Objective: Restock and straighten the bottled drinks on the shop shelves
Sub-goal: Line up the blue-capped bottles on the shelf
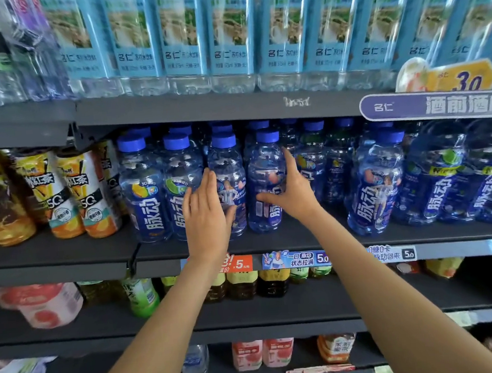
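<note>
The left hand is pressing straight fingers on one blue-capped bottle; the right hand is curling round its neighbour bottle; both are standing near the front edge of the middle shelf, packed touching.

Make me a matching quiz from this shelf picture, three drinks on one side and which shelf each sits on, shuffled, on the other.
Things:
1. pale blue label water bottles
2. blue-capped bottles
3. green bottle

Places:
A. shelf level with the hands
B. shelf just below the hands
C. top shelf in view

Pairs: 1-C, 2-A, 3-B
</note>
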The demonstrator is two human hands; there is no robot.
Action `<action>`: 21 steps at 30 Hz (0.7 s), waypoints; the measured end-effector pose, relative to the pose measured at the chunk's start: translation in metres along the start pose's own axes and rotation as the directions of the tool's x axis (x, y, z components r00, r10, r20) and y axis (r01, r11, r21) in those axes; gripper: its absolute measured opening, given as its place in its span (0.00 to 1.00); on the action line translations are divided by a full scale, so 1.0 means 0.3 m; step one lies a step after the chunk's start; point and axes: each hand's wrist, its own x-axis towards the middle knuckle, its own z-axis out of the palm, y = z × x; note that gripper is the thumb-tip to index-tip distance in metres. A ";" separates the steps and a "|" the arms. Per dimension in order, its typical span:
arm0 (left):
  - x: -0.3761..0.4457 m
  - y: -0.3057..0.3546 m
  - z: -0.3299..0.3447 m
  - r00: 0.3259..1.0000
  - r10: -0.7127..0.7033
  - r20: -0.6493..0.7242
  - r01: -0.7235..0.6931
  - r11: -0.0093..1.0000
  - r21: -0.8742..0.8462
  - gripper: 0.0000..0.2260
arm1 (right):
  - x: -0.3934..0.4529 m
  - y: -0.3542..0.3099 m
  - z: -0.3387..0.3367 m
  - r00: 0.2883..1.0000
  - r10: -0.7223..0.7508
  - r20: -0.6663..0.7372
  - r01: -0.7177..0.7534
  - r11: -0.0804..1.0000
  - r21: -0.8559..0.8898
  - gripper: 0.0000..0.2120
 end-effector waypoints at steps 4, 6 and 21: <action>0.001 -0.012 -0.001 1.000 0.000 0.007 0.000 1.000 -0.020 0.33 | 0.003 0.029 0.002 0.985 0.094 0.146 -0.096 0.995 0.013 0.49; 0.001 -0.012 0.002 1.000 0.005 0.006 -0.005 1.000 -0.006 0.33 | -0.007 0.049 0.022 0.986 0.128 0.103 -0.132 0.990 0.039 0.45; 0.004 -0.009 -0.004 1.000 -0.003 0.020 0.004 1.000 -0.028 0.34 | -0.030 -0.008 0.160 0.963 0.188 -0.193 -0.219 0.964 -0.153 0.36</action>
